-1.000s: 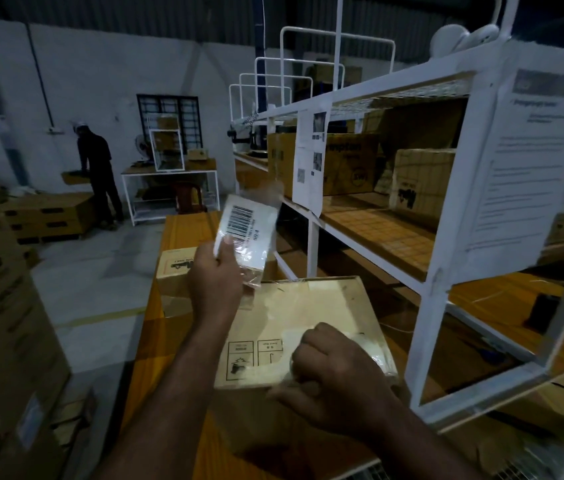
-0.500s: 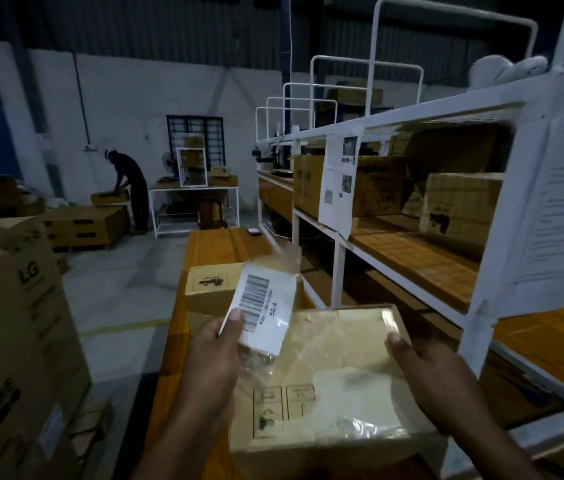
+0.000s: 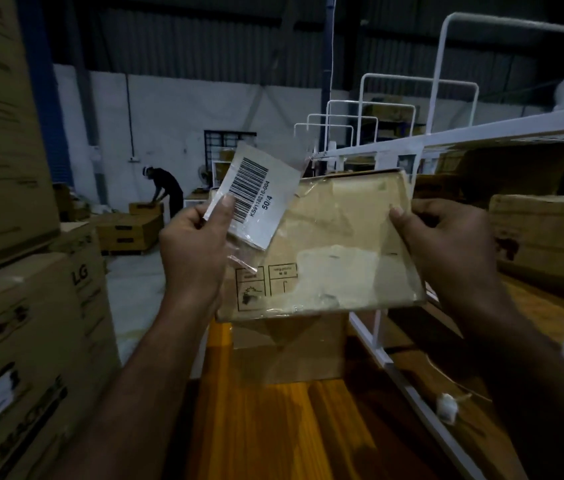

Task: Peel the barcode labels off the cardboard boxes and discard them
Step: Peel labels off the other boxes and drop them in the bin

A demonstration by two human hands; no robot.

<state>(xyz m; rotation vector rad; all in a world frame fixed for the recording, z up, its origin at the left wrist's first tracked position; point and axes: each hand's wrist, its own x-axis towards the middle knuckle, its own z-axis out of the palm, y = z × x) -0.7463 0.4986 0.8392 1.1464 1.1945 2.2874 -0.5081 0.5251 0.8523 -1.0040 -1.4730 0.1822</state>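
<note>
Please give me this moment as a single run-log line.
phase: peel | left hand: pinches barcode label | right hand: grips cardboard box at right edge | label: off box face, not yet discarded

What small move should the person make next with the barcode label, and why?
Probably swing the barcode label clear of the cardboard box and discard it: the left hand pinches it, lifted off the box face, while the right hand grips the box's edge.
</note>
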